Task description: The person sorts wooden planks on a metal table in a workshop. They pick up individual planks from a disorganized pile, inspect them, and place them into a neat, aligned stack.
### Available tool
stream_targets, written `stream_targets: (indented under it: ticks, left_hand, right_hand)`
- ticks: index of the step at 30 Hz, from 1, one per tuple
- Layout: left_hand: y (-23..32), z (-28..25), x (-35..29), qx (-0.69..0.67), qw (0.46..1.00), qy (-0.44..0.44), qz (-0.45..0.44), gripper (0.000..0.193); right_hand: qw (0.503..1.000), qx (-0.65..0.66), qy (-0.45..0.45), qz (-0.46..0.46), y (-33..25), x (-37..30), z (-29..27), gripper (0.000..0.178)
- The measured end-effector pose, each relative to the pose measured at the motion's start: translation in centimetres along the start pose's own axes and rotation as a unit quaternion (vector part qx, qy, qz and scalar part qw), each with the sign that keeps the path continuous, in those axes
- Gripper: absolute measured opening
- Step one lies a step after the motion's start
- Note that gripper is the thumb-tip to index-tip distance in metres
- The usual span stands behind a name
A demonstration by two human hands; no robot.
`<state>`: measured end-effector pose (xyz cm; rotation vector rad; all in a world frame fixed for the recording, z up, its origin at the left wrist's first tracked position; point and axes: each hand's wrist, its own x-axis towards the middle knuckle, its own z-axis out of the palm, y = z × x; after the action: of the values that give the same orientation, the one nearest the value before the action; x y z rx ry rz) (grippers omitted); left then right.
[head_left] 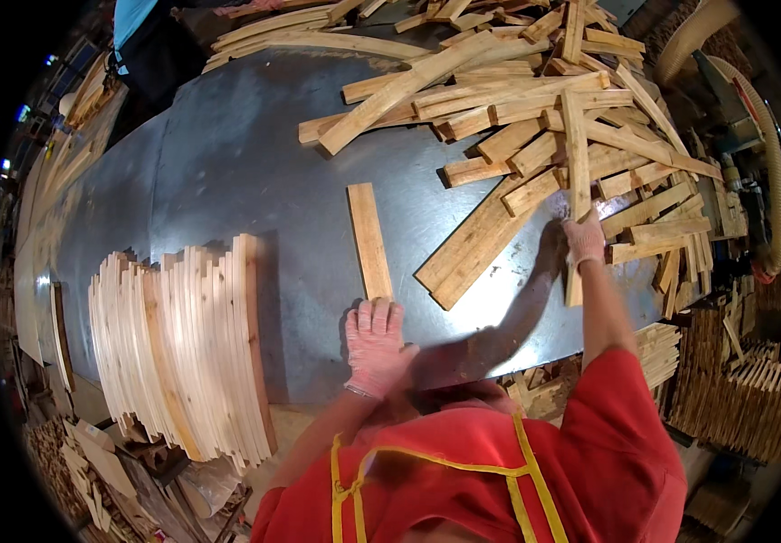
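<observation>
My right hand [585,240], in a pale pinkish glove, is closed around a long wooden slat [577,154] near its lower end. The slat points away from me, and its far part overlaps the heap of wood. My left hand [376,344], gloved too, lies flat near the table's front edge with its fingers stretched forward. Its fingertips touch or cover the near end of a short wooden board [369,240]; which of the two I cannot tell. Between my hands, a wider board [472,249] slants across the metal tabletop [304,213], its far end among the pile.
A jumbled pile of wooden slats [517,100] covers the far right of the table. At the left, a row of pale strips [177,348] stands packed side by side. A ribbed hose [775,181] hangs at the right, above stacked wood [725,371]. Someone in dark clothing [159,59] stands far left.
</observation>
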<state>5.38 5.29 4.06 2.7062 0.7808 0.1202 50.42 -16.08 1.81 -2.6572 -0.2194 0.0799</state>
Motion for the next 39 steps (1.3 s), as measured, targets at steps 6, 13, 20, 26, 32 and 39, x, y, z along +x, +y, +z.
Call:
stream_targets:
  ticks: [6, 13, 20, 26, 32, 39]
  left_hand:
    - [-7.3, 0.3, -3.7, -0.100, 0.974, 0.035, -0.202, 0.079]
    - [-12.4, -3.3, -9.0, -0.418, 0.850, -0.111, -0.303, 0.087]
    - [-13.5, -3.6, -15.6, 0.009, 0.972, 0.010, -0.233, 0.063]
    - [-16.3, -4.8, -21.7, 0.200, 0.937, 0.116, -0.261, 0.070]
    - [-12.2, -6.7, -15.2, 0.017, 0.981, 0.082, -0.177, 0.084]
    - [-5.1, -3.7, -7.4, 0.013, 0.998, -0.020, -0.065, 0.082]
  right_hand:
    - [0.777, 0.536, -0.309, 0.115, -10.7, -18.1, 4.8, 0.048]
    - [0.788, 0.202, -0.576, -0.083, -23.0, -35.9, 6.3, 0.050]
    - [0.792, 0.126, -0.487, -0.346, -23.9, -35.2, 8.6, 0.052]
    - [0.790, -0.300, -0.270, -0.462, -20.8, -21.6, 4.4, 0.067]
    - [0.744, -0.324, -0.302, -0.500, -21.0, -20.4, 6.0, 0.083]
    - [0.760, -0.263, -0.308, -0.509, -20.2, -19.8, 6.6, 0.054]
